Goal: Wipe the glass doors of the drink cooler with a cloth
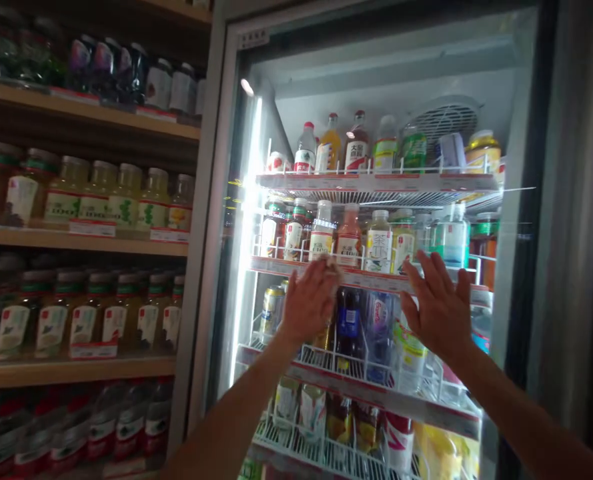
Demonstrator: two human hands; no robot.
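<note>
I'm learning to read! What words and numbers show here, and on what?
"茶π": white-labelled bottle
"大窑", characters below blurred: dark bottle up top
"C100": pink bottle, inside the fridge
"100": yellow bottle, wooden shelf
Price strips, corner sign, other labels: too small or blurred.

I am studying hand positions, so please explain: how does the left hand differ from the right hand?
The left hand has its fingers close together; the right hand has its fingers spread. A pale thing, perhaps a cloth, shows at the left hand's fingertips; the right hand shows none. Both are raised before the lit fridge, backs showing.
</note>
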